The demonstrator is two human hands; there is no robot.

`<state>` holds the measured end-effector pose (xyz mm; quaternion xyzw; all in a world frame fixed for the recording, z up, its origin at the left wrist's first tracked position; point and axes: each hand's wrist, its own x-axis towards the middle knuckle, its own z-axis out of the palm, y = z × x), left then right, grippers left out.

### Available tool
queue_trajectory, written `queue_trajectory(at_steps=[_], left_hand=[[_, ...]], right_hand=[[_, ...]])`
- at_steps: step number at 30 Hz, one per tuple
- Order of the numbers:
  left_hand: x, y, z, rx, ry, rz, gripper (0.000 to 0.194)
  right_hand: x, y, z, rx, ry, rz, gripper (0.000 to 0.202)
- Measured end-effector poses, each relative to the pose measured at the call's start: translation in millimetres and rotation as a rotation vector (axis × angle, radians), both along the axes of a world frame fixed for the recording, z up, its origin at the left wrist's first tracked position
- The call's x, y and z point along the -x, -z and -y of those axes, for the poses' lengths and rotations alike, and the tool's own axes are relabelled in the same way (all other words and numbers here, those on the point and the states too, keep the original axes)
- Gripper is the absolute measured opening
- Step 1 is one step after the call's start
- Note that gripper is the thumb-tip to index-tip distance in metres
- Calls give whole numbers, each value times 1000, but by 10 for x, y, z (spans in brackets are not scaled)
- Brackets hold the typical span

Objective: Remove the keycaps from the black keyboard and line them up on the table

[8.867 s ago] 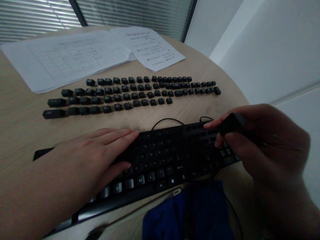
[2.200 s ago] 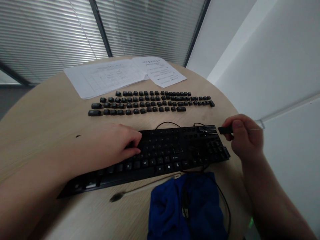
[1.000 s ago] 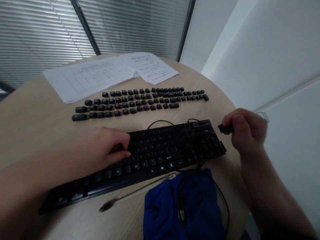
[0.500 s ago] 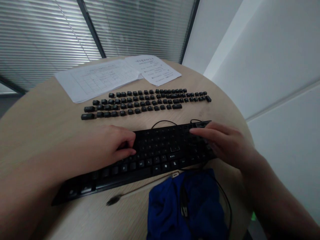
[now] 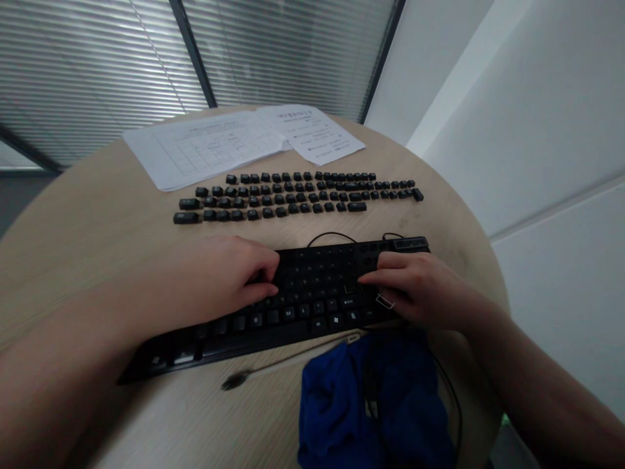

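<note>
A black keyboard (image 5: 293, 327) lies slantwise on a round wooden table, many of its upper key positions without keycaps. My left hand (image 5: 247, 270) rests over its left part, fingers curled and thumb near them; what they hold, if anything, is hidden. Over the right part, my right hand (image 5: 410, 283) reaches in with its index finger pointing left, touching or just above the keyboard; a small pale outlined piece shows under its fingers. Behind the keyboard, several loose black keycaps (image 5: 267, 212) stand in rows.
Printed papers (image 5: 209, 146) lie at the back of the table (image 5: 88, 215). In front of the keyboard are a thin brush (image 5: 239, 379) and a blue cloth (image 5: 332, 404) with a black cable (image 5: 458, 404) beside it. A white wall stands on the right.
My right hand has moved left and down across the keyboard, uncovering its top right corner. My left hand keeps its place on the keyboard. The whole view has shifted slightly.
</note>
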<state>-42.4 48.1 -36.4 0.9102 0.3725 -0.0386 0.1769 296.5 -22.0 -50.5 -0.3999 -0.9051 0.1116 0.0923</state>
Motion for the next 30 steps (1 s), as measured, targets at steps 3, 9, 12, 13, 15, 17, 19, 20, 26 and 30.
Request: queue_trajectory(at_steps=[3,9,12,13,15,17,19,20,26,30], left_hand=[[-7,-16,21,-11,-12,-9,16],[-5,2,3,25,-19,-15,18],[1,21,-12,27,-16,-3,18],[3,25,-15,29,-11,-5,18],[5,28,-17,25,-10,-11,18],[1,21,-16,25,-20,-19,18],[-11,6,-12,31,-28,-18,18],[-19,-3,-11,38,-29,-19,18],[-44,-16,-18,46,-34,-7,16],[-35,4,-21,41,-27,-14,16]], right_hand=[[14,1,-5,14,8,-5,34],[31,19,-18,27,37,-29,25],[28,36,-28,25,49,-50,21],[27,42,-33,23,52,-57,20],[28,54,-43,23,57,-69,17],[33,63,-55,30,65,-79,15],[43,67,-65,34,71,-85,13],[48,66,-68,35,71,-87,13],[73,25,-68,64,40,-80,14],[77,-3,-64,74,25,-48,13]])
